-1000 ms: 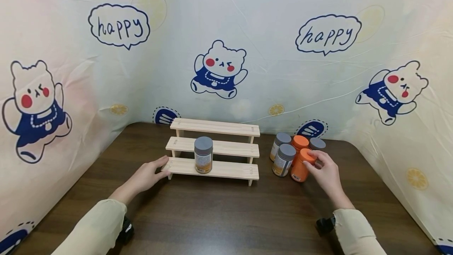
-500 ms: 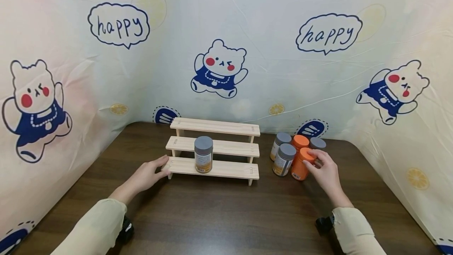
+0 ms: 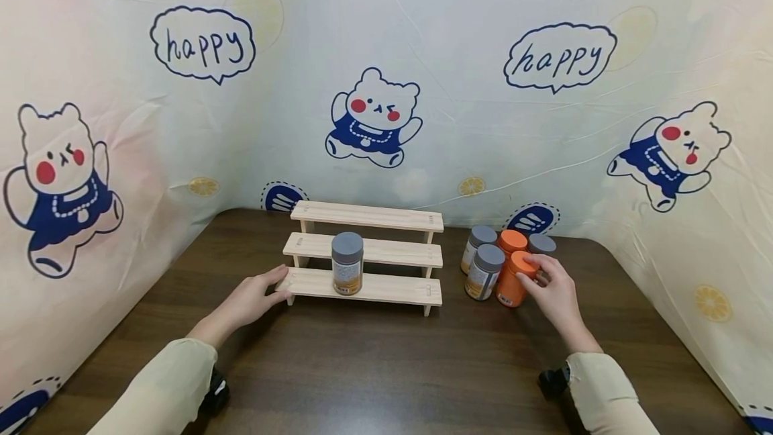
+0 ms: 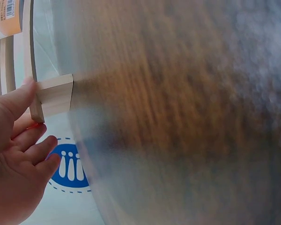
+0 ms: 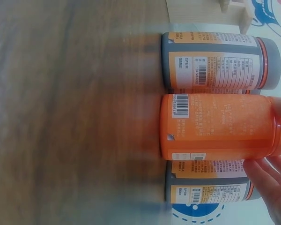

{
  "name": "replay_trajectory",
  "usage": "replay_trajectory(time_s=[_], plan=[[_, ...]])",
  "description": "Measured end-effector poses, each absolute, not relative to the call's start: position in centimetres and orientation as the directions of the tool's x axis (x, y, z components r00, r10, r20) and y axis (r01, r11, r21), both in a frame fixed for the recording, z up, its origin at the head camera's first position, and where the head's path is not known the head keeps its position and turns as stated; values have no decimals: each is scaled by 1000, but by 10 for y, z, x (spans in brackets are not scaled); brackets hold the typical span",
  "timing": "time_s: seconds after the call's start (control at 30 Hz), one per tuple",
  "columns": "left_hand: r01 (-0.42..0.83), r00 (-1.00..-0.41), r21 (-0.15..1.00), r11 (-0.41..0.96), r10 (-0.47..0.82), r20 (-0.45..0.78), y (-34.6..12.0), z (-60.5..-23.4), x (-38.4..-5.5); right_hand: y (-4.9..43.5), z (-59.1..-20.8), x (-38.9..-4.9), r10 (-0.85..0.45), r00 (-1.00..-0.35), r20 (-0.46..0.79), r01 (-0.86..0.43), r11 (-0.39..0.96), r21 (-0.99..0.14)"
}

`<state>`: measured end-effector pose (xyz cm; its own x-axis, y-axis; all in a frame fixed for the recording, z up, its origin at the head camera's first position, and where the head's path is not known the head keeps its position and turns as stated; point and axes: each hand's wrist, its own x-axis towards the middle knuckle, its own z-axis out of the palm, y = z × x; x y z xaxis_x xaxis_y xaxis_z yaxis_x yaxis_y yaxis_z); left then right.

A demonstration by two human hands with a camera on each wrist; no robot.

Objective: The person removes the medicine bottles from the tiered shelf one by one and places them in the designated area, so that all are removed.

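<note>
My left hand (image 3: 250, 297) pinches the left end of the lowest step of a pale wooden three-step display rack (image 3: 392, 288), thumb on one face and index finger on the other in the left wrist view. On that step, left of its middle, stands a grey-lidded supplement bottle (image 3: 347, 264). My right hand (image 3: 554, 291) holds an orange supplement bottle (image 5: 215, 126) by its lid, thumb on one side and fingers on the other. The bottle is upright, at the front of a cluster, close beside a grey-lidded bottle (image 3: 485, 272).
Behind the held bottle stand another orange bottle (image 3: 512, 240) and two grey-lidded bottles, one at the left (image 3: 482, 236) and one at the right (image 3: 541, 245). All share a dark wooden table (image 3: 374, 368). A printed cloth (image 3: 459, 126) hangs around its back and sides.
The orange bottle in my right hand has shifted very slightly upward in the head view. My left hand, the rack and the other bottles stay where they were.
</note>
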<state>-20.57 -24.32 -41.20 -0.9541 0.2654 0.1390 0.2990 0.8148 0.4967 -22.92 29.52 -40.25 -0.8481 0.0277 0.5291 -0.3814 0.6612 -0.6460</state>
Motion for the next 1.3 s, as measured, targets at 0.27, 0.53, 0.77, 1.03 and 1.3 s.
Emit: replay_trajectory(time_s=[0.27,0.53,0.77,1.03,1.3], plan=[[287,-957,495,820,263,118,-242,-412,-206,296,-403,-229,21,-852,523,-379,664,-644],[282,-959,497,821,259,115,-242,-411,-205,294,-393,-228,8,-830,558,-408,673,-617],[279,-959,502,819,259,112,-241,-411,-205,284,-370,-226,-12,-816,577,-430,681,-593],[286,-958,503,816,261,121,-242,-411,-205,256,-340,-228,-78,-792,605,-526,591,-612],[288,-957,498,818,263,122,-242,-410,-205,215,-325,-232,-211,-732,648,-643,528,-554]])
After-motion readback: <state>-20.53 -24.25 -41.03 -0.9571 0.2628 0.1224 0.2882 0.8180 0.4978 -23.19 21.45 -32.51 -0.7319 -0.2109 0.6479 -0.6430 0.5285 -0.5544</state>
